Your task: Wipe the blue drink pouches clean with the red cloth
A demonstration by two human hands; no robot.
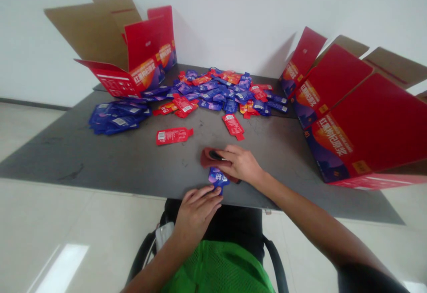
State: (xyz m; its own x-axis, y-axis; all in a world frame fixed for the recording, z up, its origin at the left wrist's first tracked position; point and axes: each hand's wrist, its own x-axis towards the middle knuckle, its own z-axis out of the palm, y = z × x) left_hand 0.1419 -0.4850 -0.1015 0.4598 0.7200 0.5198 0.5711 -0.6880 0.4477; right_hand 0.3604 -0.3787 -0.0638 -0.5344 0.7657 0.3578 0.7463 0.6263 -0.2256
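Close to the table's front edge lies a small blue pouch with white lettering, its narrow end toward me. My left hand rests on that end, its fingers stretched out and their tips pressing on the pouch. In my right hand is a folded brown cloth, gripped between thumb and fingers. A black piece shows at the top of the cloth; I cannot make out what it is. The cloth covers the far part of the blue pouch.
Two single red pouches, a left one and a right one, lie beyond my hands. Behind them is a heap of blue and red pouches. Flat blue pouches are stacked left. Open red cartons stand left and right.
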